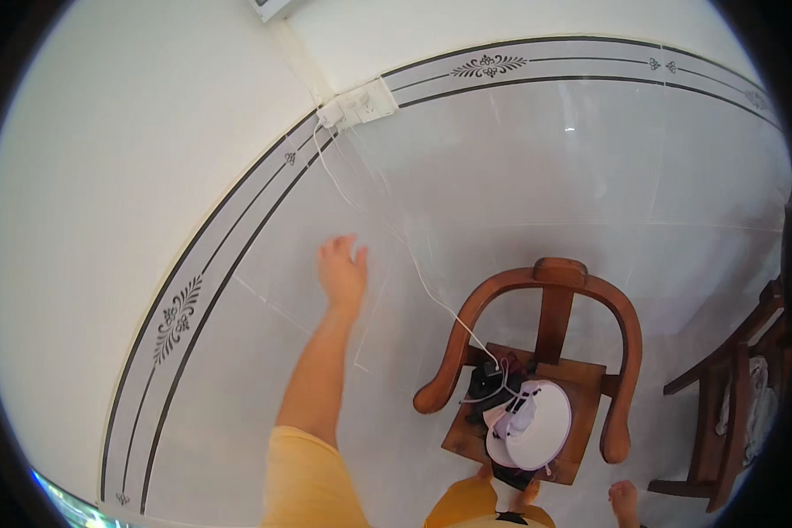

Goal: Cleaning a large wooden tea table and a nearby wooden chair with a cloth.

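My left hand (343, 270) is raised in front of the grey tiled wall with its fingers apart, holding nothing. Above it, white sockets (363, 104) sit at the wall corner with a plug in them. From there a white cable (429, 284) runs down to a wooden armchair (584, 383). On its seat lie a white brimmed hat (548, 429) with a lilac strap, a dark cloth or bag (485, 393) and a small black adapter (493, 369) at the cable's end. My right hand (624, 496) hangs low beside the chair, fingers curled, with nothing visible in it.
A second wooden chair (732, 396) stands at the right with clear plastic (758, 409) on it. The tiled wall bears a dark patterned border (488, 66). Part of a white box (270, 8) shows at the top edge. My feet (531, 492) are close to the armchair.
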`<state>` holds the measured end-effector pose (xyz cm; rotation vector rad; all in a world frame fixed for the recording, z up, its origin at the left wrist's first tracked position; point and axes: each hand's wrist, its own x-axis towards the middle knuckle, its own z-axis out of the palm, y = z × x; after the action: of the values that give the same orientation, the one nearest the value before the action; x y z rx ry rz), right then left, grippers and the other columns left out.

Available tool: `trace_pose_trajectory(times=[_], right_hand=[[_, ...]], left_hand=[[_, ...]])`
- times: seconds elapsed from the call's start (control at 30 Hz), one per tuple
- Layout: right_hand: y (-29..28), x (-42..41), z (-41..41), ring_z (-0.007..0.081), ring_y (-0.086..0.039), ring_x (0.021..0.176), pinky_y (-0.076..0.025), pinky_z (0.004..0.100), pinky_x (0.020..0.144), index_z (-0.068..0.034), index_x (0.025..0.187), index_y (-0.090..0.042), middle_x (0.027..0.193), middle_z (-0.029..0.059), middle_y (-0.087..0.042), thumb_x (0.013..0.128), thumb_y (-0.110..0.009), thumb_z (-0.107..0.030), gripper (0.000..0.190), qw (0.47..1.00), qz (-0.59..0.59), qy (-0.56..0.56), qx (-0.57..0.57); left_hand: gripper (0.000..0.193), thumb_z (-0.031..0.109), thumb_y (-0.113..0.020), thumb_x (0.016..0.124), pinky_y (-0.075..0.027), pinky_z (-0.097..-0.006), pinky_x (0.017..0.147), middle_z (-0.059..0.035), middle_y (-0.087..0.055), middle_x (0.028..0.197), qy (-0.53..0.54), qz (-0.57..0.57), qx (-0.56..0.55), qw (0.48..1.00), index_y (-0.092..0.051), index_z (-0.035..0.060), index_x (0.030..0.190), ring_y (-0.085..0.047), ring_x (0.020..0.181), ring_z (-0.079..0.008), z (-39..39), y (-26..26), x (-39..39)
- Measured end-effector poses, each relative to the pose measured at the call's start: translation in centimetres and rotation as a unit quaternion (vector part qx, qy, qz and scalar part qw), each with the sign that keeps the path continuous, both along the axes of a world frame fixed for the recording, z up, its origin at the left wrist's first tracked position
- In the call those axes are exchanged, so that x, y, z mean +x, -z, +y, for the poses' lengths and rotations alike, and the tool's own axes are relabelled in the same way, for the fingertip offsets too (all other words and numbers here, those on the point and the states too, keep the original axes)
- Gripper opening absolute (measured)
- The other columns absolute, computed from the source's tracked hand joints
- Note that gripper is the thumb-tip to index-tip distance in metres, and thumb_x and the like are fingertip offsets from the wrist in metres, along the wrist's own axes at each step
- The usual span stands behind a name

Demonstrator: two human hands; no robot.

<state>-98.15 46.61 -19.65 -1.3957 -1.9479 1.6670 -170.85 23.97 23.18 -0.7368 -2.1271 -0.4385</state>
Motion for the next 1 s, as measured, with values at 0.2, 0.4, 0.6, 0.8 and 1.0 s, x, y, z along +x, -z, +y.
trace_pose_trajectory(times=[0.2, 0.4, 0.6, 0.8, 1.0], right_hand=[[0.4, -2.5, -1.3, 0.0134, -0.053, 0.048, -0.043, 0.0287, 0.042, -0.004, 0.092, -0.056, 0.065, 0.0049, -0.055, 0.082, -0.058, -0.006, 0.010, 0.993, -0.070, 0.083, 0.048], [-0.3, -5.0, 1.1, 0.0204, -0.058, 0.094, -0.048, 0.0300, 0.077, 0.001, 0.129, -0.044, 0.110, 0.0133, -0.055, 0.091, -0.058, -0.010, 0.042, 0.967, -0.148, 0.194, 0.074], [-2.0, -10.3, 4.6, 0.0316, -0.044, 0.128, -0.035, 0.0390, 0.106, 0.004, 0.142, -0.033, 0.141, 0.0224, -0.042, 0.097, -0.057, -0.024, 0.058, 0.942, -0.155, 0.195, 0.226], [-6.4, -15.8, 5.1, 0.0334, -0.045, 0.128, -0.035, 0.0390, 0.106, 0.002, 0.145, -0.031, 0.140, 0.0228, -0.044, 0.098, -0.054, -0.032, 0.062, 0.955, -0.176, 0.225, 0.084], [-11.7, -24.3, 4.8, 0.0319, -0.050, 0.124, -0.036, 0.0351, 0.104, 0.008, 0.139, -0.037, 0.133, 0.0244, -0.053, 0.095, -0.055, -0.037, 0.065, 0.963, -0.130, 0.223, 0.078]], left_hand=[[0.052, 0.019, -0.080, 0.070, -0.042, -0.0440, 0.092, -0.0077, -0.057, 0.119, -0.033, 0.175, -0.075, 0.981, -0.060, 0.0082, 0.116, -0.049, 0.113, -0.0306, 3.6, -11.1, -9.9], [0.062, 0.022, -0.080, 0.072, -0.037, -0.0421, 0.099, -0.0054, -0.053, 0.129, -0.075, 0.228, -0.125, 0.963, -0.052, 0.0086, 0.125, -0.045, 0.122, -0.0295, 8.1, -15.2, -18.0], [0.056, 0.025, -0.078, 0.073, -0.037, -0.0392, 0.099, -0.0048, -0.057, 0.123, -0.107, 0.229, -0.165, 0.953, -0.053, 0.0059, 0.120, -0.047, 0.120, -0.0261, 8.9, -15.8, -22.9], [0.040, 0.023, -0.076, 0.074, -0.042, -0.0423, 0.087, -0.0062, -0.064, 0.102, -0.047, 0.255, -0.160, 0.952, -0.059, 0.0066, 0.106, -0.056, 0.103, -0.0259, 9.0, -15.9, -24.2], [0.022, 0.022, -0.073, 0.078, -0.048, -0.0443, 0.067, -0.0145, -0.064, 0.084, 0.062, 0.290, -0.196, 0.935, -0.064, 0.0048, 0.088, -0.060, 0.077, -0.0351, 7.4, -17.3, -25.2]])
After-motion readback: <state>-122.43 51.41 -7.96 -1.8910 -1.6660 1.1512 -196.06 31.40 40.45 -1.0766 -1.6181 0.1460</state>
